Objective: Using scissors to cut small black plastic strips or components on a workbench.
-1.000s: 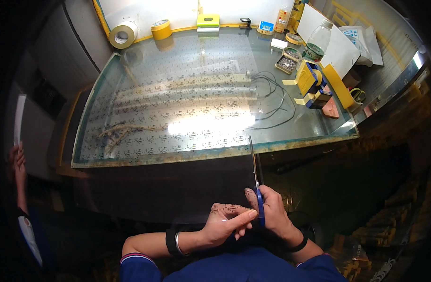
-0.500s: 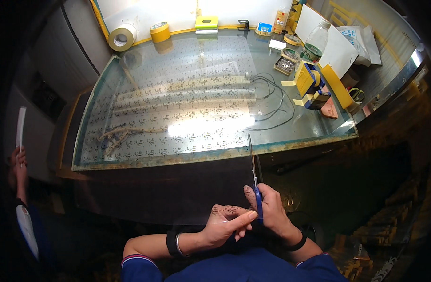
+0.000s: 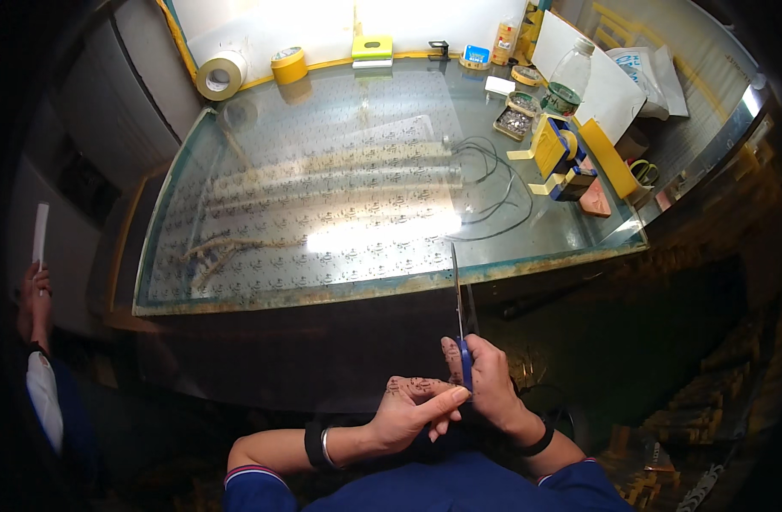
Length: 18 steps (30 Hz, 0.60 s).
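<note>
A clear film [image 3: 357,200] printed with rows of small dark motifs lies over the glass table top [image 3: 502,247] and hangs past its front edge toward me. My left hand [image 3: 416,416] is closed, its thumb and fingers pinching the film's near right edge; dark motifs show over the fingers through the clear sheet. Beside it, my right hand [image 3: 493,380] grips the blue handle of a pair of scissors [image 3: 456,290]. The long blades point away from me, tips near the table's front edge, slightly apart along the film's right side.
Along the back stand tape rolls [image 3: 223,77] and a yellow-green hole punch [image 3: 372,48]. At right are a clear bottle [image 3: 570,77], a tin of small metal bits [image 3: 514,121] and a blue-yellow tape dispenser [image 3: 555,149]. Dark cables [image 3: 514,192] loop nearby. Another person's hand [image 3: 37,286] holds a white strip.
The view has shifted slightly. Both hands keep their hold on the film and the scissors, with hardly any movement.
</note>
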{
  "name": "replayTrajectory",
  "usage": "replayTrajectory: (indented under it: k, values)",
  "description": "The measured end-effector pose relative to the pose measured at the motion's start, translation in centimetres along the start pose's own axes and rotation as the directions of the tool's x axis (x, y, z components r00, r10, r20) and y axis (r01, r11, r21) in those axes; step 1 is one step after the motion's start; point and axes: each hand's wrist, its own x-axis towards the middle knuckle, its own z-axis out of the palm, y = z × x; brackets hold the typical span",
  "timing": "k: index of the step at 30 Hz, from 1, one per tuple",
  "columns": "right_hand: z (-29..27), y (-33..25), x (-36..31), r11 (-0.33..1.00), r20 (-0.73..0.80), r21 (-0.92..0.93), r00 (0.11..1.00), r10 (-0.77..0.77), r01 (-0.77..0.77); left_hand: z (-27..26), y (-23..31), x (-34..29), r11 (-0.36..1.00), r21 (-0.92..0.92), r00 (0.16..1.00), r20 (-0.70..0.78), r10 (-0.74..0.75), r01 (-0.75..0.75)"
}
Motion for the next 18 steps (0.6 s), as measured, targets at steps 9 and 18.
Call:
replayTrajectory:
  k: [9, 18]
  values:
    - [-1.2, 0.9, -2.3, 0.995, 0.111, 0.078, 0.992, 0.06, -0.069, -0.3, 3.0, 0.2, 0.996, -0.04, 0.996, -0.047, 0.077, -0.079]
    - [-4.1, 2.7, -3.7, 0.824, -0.041, 0.566, 0.999, 0.004, 0.02, -2.9, 5.1, -0.7, 0.995, 0.027, 0.994, -0.059, 0.097, -0.095]
